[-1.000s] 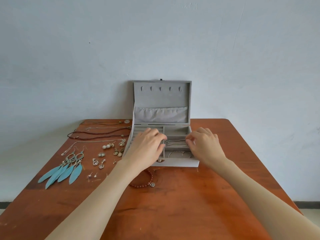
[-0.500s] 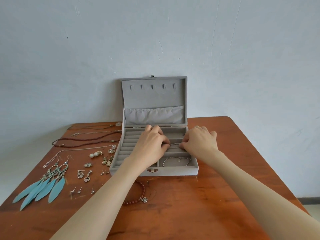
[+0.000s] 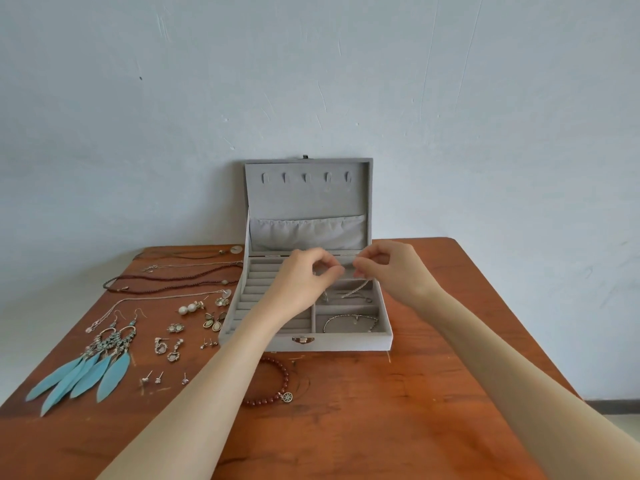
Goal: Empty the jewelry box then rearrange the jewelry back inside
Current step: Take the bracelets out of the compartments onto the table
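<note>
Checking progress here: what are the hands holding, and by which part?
Both the left hand and right hand pinch a thin silver chain near its top, above the jewelry box.

The jewelry box (image 3: 304, 342) sits mid-worktop (image 3: 398, 427); earrings (image 3: 173, 346) and necklaces (image 3: 173, 284) lie left, a bracelet (image 3: 282, 379) before it, perhaps another bracelet inside.

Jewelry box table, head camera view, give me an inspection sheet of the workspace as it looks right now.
Surface: wooden table, reddish brown.
Job's things: grey jewelry box open, lid upright; thin chain lifted over a right-hand compartment; bracelet in the front right compartment.
Clutter: feather earrings, small earrings and necklaces left of the box; bead bracelet in front.
Grippers: left hand and right hand each pinch the chain.
Cables: nothing seen.
Surroundings: pale blue wall.
</note>
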{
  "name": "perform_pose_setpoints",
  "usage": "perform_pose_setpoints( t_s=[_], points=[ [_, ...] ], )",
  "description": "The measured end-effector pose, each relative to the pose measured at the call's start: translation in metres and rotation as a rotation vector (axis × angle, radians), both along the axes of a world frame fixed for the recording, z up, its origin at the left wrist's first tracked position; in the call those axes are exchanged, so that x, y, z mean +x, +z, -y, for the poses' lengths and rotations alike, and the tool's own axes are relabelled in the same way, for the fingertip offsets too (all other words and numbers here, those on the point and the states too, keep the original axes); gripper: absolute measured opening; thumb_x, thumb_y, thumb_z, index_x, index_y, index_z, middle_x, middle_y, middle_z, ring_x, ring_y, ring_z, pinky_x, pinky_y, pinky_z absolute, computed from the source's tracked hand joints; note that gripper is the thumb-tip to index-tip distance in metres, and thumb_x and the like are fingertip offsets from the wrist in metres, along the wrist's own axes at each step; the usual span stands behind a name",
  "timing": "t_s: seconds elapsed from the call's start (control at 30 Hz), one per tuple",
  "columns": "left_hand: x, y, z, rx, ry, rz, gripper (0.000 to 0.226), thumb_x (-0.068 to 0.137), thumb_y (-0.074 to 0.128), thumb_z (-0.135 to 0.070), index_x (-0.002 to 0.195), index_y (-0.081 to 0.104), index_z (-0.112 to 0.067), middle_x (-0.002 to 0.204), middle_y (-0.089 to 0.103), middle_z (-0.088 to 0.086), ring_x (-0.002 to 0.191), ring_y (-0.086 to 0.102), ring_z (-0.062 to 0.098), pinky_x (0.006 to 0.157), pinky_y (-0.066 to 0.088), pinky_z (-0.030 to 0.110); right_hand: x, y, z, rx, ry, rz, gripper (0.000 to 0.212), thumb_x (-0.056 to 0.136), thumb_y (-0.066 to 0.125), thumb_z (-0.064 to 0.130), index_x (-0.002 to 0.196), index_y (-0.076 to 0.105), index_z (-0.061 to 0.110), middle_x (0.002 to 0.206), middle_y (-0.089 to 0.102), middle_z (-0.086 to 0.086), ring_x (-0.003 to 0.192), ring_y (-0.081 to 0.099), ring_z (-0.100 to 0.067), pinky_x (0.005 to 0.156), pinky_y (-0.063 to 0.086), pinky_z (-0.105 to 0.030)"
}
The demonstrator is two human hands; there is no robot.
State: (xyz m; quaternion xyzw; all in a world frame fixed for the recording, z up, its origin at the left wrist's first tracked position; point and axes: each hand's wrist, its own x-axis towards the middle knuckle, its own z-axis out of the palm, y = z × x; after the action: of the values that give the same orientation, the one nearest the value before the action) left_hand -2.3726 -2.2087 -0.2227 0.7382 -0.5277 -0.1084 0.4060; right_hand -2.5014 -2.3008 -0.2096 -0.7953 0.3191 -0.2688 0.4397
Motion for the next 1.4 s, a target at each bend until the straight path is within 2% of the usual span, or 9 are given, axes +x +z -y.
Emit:
perform_pose_setpoints(
  t_s=[0.1, 0.3, 0.57, 0.77, 0.87, 1.0, 1.07, 1.23, 1.4],
  points=[
    [-0.004, 0.012, -0.009, -0.031, -0.004, -0.135, 0.005, 0.087, 0.061, -0.021, 0.083, 0.062, -0.018, 0.071, 0.068, -0.009, 0.066, 0.058, -0.001, 0.061, 0.04, 0.006, -0.006, 0.003, -0.005, 0.06, 0.008, 0.077, 0.005, 0.084, 0.063, 0.015, 0.086, 0.064, 0.01, 0.071, 0.066, -0.001, 0.062, 0.058, -0.006, 0.063, 0.045, -0.017],
    [-0.012, 0.027, -0.029, -0.077, 0.037, -0.155, 0.006, 0.086, 0.062, -0.023, 0.082, 0.063, -0.02, 0.076, 0.066, 0.003, 0.069, 0.056, 0.008, 0.062, 0.04, 0.008, -0.021, 0.012, -0.022, 0.227, -0.01, 0.232, 0.008, 0.082, 0.068, 0.01, 0.086, 0.065, 0.003, 0.064, 0.059, -0.002, 0.053, 0.049, -0.009, 0.05, 0.04, -0.016],
    [-0.034, 0.023, -0.073, -0.099, 0.069, -0.247, 0.007, 0.083, 0.066, -0.024, 0.078, 0.064, -0.02, 0.071, 0.065, -0.004, 0.062, 0.058, 0.001, 0.056, 0.043, 0.005, -0.045, 0.006, -0.063, 0.103, 0.051, 0.142, 0.013, 0.087, 0.061, 0.013, 0.099, 0.067, 0.013, 0.059, 0.056, 0.004, 0.047, 0.048, -0.001, 0.052, 0.042, -0.01],
    [-0.045, 0.008, -0.101, 0.046, 0.059, -0.366, 0.006, 0.081, 0.069, -0.022, 0.075, 0.067, -0.021, 0.059, 0.062, -0.003, 0.051, 0.054, 0.006, 0.054, 0.041, 0.019, -0.066, -0.011, -0.085, 0.136, 0.082, 0.041, 0.009, 0.086, 0.063, 0.016, 0.082, 0.069, 0.011, 0.06, 0.062, 0.003, 0.053, 0.052, -0.006, 0.059, 0.044, -0.019],
    [-0.047, 0.004, -0.106, 0.165, 0.071, -0.254, 0.006, 0.08, 0.069, -0.027, 0.078, 0.068, -0.021, 0.059, 0.063, -0.006, 0.044, 0.05, -0.002, 0.049, 0.036, 0.01, -0.072, -0.02, -0.086, 0.136, 0.041, 0.016, 0.008, 0.084, 0.064, 0.016, 0.078, 0.068, 0.012, 0.062, 0.066, 0.006, 0.059, 0.058, -0.006, 0.066, 0.048, -0.021],
    [-0.052, -0.005, -0.101, 0.247, 0.092, -0.07, 0.007, 0.081, 0.068, -0.029, 0.079, 0.067, -0.022, 0.073, 0.065, -0.01, 0.061, 0.057, 0.0, 0.047, 0.038, 0.004, -0.072, -0.034, -0.088, -0.024, -0.02, -0.158, 0.009, 0.083, 0.064, 0.02, 0.076, 0.069, 0.019, 0.069, 0.064, 0.007, 0.067, 0.056, -0.005, 0.065, 0.043, -0.015],
    [-0.055, -0.011, -0.099, 0.266, 0.092, -0.022, 0.007, 0.082, 0.067, -0.029, 0.08, 0.068, -0.022, 0.072, 0.062, -0.012, 0.064, 0.056, 0.0, 0.049, 0.038, 0.006, -0.07, -0.037, -0.088, -0.107, -0.042, -0.226, 0.009, 0.083, 0.062, 0.021, 0.077, 0.068, 0.02, 0.069, 0.06, 0.009, 0.068, 0.053, -0.005, 0.061, 0.039, -0.016],
    [-0.056, -0.021, -0.096, 0.207, 0.13, 0.092, 0.006, 0.083, 0.066, -0.026, 0.082, 0.07, -0.022, 0.073, 0.059, -0.009, 0.067, 0.052, 0.004, 0.059, 0.037, 0.015, -0.068, -0.05, -0.088, -0.291, -0.056, -0.258, 0.008, 0.085, 0.061, 0.023, 0.077, 0.064, 0.024, 0.078, 0.058, 0.006, 0.082, 0.047, -0.011, 0.079, 0.039, -0.026],
    [-0.057, -0.028, -0.096, 0.141, 0.119, 0.224, 0.009, 0.087, 0.061, -0.023, 0.087, 0.07, -0.019, 0.078, 0.052, -0.01, 0.07, 0.045, 0.005, 0.066, 0.031, 0.015, -0.067, -0.056, -0.088, -0.396, -0.079, -0.205, 0.006, 0.084, 0.064, 0.023, 0.089, 0.065, 0.02, 0.076, 0.052, 0.01, 0.083, 0.044, -0.011, 0.081, 0.039, -0.026]
  ],
)
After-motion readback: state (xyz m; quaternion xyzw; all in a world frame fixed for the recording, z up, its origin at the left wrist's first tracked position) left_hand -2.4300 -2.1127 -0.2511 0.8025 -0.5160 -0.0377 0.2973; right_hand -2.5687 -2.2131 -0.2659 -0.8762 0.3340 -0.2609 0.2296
